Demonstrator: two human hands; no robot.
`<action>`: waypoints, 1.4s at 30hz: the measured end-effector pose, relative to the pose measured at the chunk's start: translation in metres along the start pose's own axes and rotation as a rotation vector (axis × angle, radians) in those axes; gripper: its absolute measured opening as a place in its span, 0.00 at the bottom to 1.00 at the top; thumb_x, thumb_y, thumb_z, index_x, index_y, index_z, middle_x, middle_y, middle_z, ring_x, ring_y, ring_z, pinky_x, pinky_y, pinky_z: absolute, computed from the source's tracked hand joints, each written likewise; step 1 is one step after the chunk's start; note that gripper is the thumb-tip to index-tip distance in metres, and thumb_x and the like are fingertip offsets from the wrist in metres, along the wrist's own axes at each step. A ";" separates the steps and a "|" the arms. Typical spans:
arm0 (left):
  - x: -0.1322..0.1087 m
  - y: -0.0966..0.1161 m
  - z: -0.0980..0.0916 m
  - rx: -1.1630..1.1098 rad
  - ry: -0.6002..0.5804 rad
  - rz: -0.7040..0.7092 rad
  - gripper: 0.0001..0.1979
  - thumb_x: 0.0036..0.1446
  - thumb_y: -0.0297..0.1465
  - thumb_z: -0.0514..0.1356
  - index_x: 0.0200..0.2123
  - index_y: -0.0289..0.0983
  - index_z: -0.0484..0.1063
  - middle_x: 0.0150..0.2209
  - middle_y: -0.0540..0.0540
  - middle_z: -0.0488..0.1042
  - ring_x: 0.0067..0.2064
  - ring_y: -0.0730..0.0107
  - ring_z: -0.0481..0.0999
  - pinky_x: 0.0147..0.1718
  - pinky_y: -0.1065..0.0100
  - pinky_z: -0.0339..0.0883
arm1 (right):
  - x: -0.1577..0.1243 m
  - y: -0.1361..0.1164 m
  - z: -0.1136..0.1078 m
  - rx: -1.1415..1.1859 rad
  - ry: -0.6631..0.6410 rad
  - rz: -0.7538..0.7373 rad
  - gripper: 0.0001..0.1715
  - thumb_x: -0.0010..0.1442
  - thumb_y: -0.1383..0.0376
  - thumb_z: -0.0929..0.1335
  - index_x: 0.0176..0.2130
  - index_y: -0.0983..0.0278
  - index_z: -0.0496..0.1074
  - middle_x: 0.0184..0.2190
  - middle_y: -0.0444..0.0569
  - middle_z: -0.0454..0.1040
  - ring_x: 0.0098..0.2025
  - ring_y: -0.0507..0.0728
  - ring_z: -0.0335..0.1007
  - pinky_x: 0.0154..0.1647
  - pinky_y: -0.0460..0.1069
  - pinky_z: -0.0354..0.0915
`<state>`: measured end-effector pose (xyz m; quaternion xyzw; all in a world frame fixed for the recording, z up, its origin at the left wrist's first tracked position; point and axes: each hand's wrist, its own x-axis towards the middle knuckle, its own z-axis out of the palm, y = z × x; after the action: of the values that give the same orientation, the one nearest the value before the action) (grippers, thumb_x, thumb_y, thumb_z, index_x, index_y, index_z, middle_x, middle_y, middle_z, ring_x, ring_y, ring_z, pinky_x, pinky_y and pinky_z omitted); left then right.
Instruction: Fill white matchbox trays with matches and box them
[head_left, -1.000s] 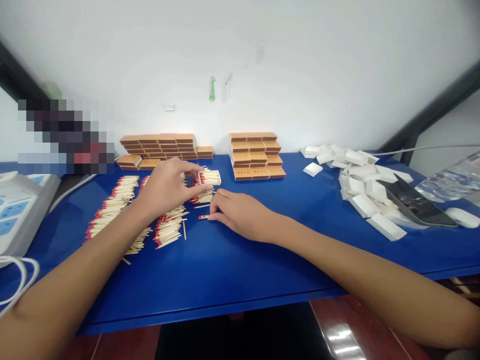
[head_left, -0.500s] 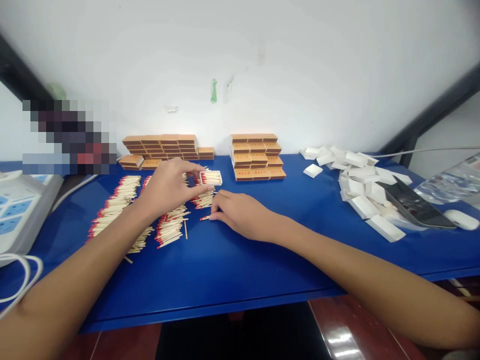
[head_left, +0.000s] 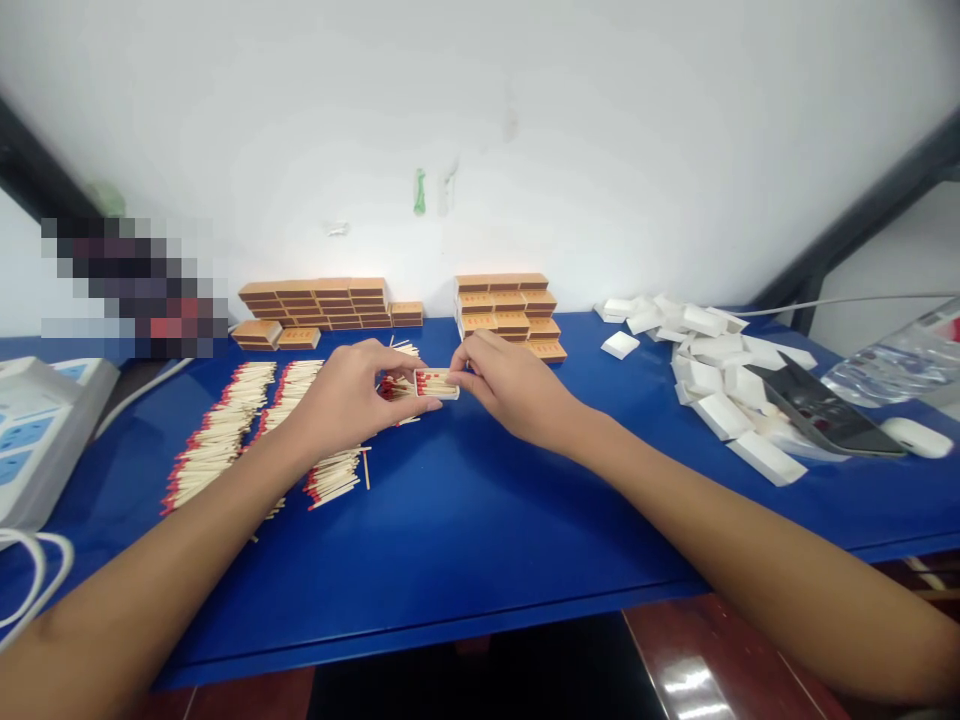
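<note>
White cardboard at the centre of work: tray [head_left: 448, 396] filled with red-headed matches [head_left: 435, 387], positioned between both hands above the blue table [head_left: 525, 540]. Clock positions below read from the tray as centre.

Left hand [head_left: 351, 393] at nine o'clock: tray gripped at its left end, thumb along the near side, forefinger at the far side; remaining fingers hidden, condition not determinable. Right hand [head_left: 517, 385] at three o'clock: thumb and forefinger pinched together on matches at the tray's right end; other fingers curled, partly out of sight.

Noted just beyond the left hand, near eleven o'clock: further loose matches, partly covered. Between eight and nine o'clock: long row of matches [head_left: 221, 430], heads toward nine, with a second row [head_left: 291, 390] alongside, partly under the left forearm. At eight o'clock: short row [head_left: 334, 478]; just beside it, one single match [head_left: 367, 468], apart.

Found at ten o'clock, against the white wall [head_left: 637, 150]: stack of orange matchboxes [head_left: 315, 303], with two loose boxes [head_left: 299, 338] in front. At one o'clock: stepped stack [head_left: 506, 303], partly behind the right hand.

Farther out at three o'clock: heap of white cardboard pieces [head_left: 705, 348], then dark phone [head_left: 825, 405], leaning, and small rounded white object [head_left: 915, 437]. At nine o'clock, table edge: power strip [head_left: 45, 440] with blue sockets.
</note>
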<state>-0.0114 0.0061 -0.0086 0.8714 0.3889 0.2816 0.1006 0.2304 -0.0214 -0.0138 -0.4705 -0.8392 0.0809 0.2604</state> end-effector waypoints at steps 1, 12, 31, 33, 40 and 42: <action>-0.001 0.001 0.001 -0.013 -0.001 0.004 0.21 0.57 0.52 0.72 0.45 0.45 0.86 0.37 0.47 0.85 0.37 0.61 0.79 0.35 0.63 0.67 | 0.000 0.000 0.001 0.000 -0.020 -0.009 0.04 0.75 0.66 0.66 0.43 0.63 0.70 0.42 0.49 0.71 0.40 0.57 0.65 0.40 0.51 0.56; -0.001 0.003 0.002 -0.049 -0.010 0.034 0.20 0.56 0.49 0.74 0.46 0.45 0.86 0.39 0.48 0.85 0.38 0.61 0.79 0.37 0.64 0.67 | 0.000 0.005 0.001 0.122 0.033 -0.070 0.07 0.73 0.63 0.68 0.40 0.62 0.71 0.38 0.46 0.70 0.37 0.55 0.63 0.39 0.50 0.57; -0.001 0.002 -0.002 -0.207 -0.055 -0.007 0.23 0.53 0.51 0.75 0.48 0.45 0.86 0.42 0.46 0.85 0.39 0.62 0.79 0.37 0.62 0.70 | 0.002 0.008 0.007 0.506 -0.040 0.148 0.14 0.72 0.53 0.68 0.41 0.62 0.71 0.32 0.44 0.72 0.32 0.53 0.65 0.34 0.50 0.62; -0.001 0.002 -0.003 -0.214 -0.049 -0.025 0.23 0.53 0.51 0.75 0.48 0.44 0.86 0.41 0.46 0.84 0.38 0.62 0.79 0.36 0.62 0.70 | 0.003 0.008 0.006 0.545 -0.066 0.182 0.15 0.74 0.54 0.66 0.41 0.62 0.71 0.33 0.44 0.73 0.32 0.53 0.66 0.33 0.50 0.63; 0.000 0.004 -0.002 -0.225 -0.060 0.006 0.22 0.54 0.49 0.75 0.47 0.44 0.86 0.42 0.46 0.85 0.38 0.62 0.79 0.35 0.63 0.69 | 0.002 0.005 0.013 0.611 -0.094 0.210 0.15 0.73 0.54 0.67 0.42 0.63 0.72 0.36 0.46 0.75 0.34 0.53 0.68 0.35 0.49 0.65; 0.000 0.004 -0.001 -0.225 -0.062 0.014 0.21 0.55 0.49 0.75 0.48 0.44 0.86 0.42 0.46 0.85 0.39 0.62 0.79 0.35 0.64 0.68 | 0.001 0.004 0.015 0.642 -0.112 0.232 0.16 0.73 0.53 0.67 0.43 0.63 0.71 0.35 0.46 0.74 0.33 0.52 0.68 0.33 0.48 0.65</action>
<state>-0.0098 0.0032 -0.0059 0.8655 0.3457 0.2971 0.2076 0.2250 -0.0172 -0.0279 -0.4516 -0.7249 0.3956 0.3376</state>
